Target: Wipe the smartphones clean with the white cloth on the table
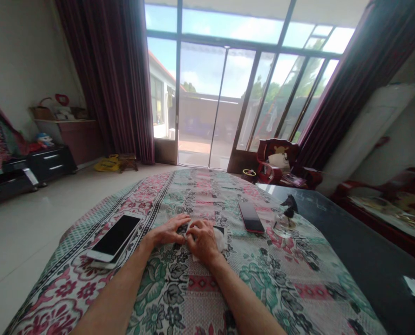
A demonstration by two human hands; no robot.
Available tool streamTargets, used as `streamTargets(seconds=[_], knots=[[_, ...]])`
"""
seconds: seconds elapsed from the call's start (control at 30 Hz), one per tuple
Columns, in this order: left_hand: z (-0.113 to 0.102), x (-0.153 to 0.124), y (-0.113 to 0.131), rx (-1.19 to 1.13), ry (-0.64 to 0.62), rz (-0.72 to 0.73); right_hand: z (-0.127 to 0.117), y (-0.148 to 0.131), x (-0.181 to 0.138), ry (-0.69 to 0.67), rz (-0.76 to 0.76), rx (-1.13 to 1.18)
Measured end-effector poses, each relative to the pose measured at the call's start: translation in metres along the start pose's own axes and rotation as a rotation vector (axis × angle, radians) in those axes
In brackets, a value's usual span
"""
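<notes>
Both forearms reach over the cloth-covered table. My right hand (pixel 203 238) is closed with bent fingers on a crumpled white cloth or tissue (pixel 220 240). Beneath it lies a flat white-edged item with a dark surface (pixel 222 229), perhaps a phone, mostly hidden by hand and cloth. Beside it on the left rests my left hand (pixel 169 231), fingers stretched out and fingertips near the item's left edge; contact is unclear. Left of my left arm, a white phone (pixel 115 236) with a dark screen sits on another pale device (pixel 104 264).
A red-edged phone (pixel 251 217) lies right of my hands. Farther right stands a clear glass object (pixel 283 225) with a black top (pixel 290 204). The flowered tablecloth (pixel 263 298) covers the round table. Beyond are a dark low table (pixel 347 228), a red wooden chair (pixel 279 158) and glass doors.
</notes>
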State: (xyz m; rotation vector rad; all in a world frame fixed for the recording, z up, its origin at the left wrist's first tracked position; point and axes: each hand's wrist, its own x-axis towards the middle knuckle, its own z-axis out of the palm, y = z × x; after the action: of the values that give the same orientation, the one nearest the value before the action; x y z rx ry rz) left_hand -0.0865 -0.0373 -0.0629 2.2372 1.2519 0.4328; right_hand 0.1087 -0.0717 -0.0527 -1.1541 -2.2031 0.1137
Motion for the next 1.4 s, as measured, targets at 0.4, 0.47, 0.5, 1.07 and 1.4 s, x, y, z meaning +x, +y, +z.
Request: streamTargets(seconds=[0.4,0.47,0.5,1.07,1.4], knots=[[-0.002,-0.001,-0.001,-0.009,-0.010,0.016,0.002,0.002,0.003,-0.008,0.017,-0.062],[-0.001,-0.001,-0.001,-0.016,0.002,0.022,0.002,0.002,0.002,-0.011,0.015,-0.058],[-0.001,-0.001,-0.001,-0.019,0.004,0.027,0.002,0.002,0.002,-0.014,0.010,-0.055],[0.000,0.002,-0.002,-0.051,0.020,0.011,-0.010,0.022,0.007,0.030,0.209,-0.168],[-0.001,0.002,0.007,-0.018,0.027,-0.027,-0.011,0.009,0.010,-0.087,0.078,-0.161]])
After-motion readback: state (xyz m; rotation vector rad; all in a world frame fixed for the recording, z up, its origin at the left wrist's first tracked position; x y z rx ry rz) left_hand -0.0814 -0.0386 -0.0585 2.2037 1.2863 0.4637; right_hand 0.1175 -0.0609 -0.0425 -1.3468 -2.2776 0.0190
